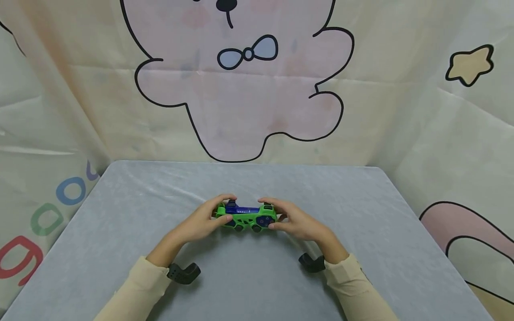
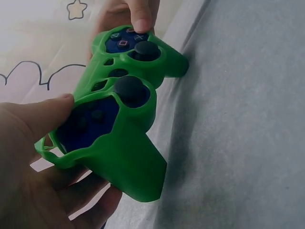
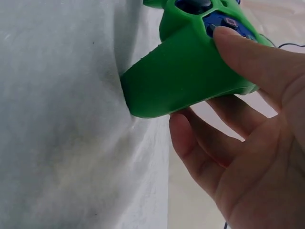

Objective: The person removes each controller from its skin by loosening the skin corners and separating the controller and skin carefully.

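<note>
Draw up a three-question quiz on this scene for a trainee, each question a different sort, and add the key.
1. Multiple choice: What colour is the outer casing of the game controller?
A. Red
B. Green
C. White

2. True or false: The left hand and the right hand both hold the game controller.

3. Fill in the blank: The buttons marked with shapes lie nearest the ____ hand.

Key: 1. B; 2. True; 3. right
</note>
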{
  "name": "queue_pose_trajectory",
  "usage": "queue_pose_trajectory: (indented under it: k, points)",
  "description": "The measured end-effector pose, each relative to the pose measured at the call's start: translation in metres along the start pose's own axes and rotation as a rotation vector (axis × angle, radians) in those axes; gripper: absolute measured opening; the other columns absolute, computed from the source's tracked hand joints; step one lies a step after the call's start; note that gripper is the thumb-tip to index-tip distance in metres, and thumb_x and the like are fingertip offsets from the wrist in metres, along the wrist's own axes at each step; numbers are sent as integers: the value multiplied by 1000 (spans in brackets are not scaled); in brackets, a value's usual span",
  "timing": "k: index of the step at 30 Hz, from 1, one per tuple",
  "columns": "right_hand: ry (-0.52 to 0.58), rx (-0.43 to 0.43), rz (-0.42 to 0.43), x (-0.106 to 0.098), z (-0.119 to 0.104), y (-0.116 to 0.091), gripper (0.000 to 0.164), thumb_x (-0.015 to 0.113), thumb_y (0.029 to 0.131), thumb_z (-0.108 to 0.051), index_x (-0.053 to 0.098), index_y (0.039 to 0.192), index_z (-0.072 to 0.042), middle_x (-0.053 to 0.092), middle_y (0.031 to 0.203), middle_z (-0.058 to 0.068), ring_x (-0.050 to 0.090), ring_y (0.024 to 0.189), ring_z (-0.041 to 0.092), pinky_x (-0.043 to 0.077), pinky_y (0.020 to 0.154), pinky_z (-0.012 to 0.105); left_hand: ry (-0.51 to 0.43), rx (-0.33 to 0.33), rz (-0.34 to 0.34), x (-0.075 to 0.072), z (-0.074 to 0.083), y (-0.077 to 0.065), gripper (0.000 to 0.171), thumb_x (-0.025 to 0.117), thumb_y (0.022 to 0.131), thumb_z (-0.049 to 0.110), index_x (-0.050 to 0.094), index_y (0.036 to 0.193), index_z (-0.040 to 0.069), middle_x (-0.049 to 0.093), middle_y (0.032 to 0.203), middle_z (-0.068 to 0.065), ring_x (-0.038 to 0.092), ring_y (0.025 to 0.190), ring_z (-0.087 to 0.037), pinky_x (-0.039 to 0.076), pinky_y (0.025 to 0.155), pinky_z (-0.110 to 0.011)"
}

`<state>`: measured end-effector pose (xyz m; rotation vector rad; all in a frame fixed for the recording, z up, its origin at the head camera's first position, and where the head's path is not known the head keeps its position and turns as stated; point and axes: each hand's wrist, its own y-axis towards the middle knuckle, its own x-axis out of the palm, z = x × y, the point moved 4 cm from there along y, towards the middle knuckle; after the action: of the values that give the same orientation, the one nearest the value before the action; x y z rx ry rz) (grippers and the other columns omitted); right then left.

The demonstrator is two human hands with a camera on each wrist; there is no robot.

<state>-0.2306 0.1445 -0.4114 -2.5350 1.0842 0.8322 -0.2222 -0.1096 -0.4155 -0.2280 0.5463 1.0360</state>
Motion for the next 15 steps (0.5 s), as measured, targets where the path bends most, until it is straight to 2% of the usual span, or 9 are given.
queue_pose_trajectory:
  k: [8,11,15]
  points:
    - [5,16,9,3,-1,0,67,66,98,-10,34,157,-12,62,138,9,62,122,26,53,95,40,33,-10,7,1,-1,0,51,58,104,29,45,151,17,52,150,-16,60,110,-23,50,89,-40]
    - [8,15,35,3,1,1,61,64,100,-19,38,155,-13,64,134,8,62,118,23,52,97,40,46,-16,7,3,-1,1,52,58,104,31,45,152,15,54,147,-16,61,105,-22,51,85,-38]
    - [67,-7,63,3,4,4,48,53,106,-25,45,150,-8,58,143,14,58,124,26,47,104,46,50,-14,18,4,-1,3,49,61,102,28,50,148,16,61,138,-12,59,98,-18,50,82,-34]
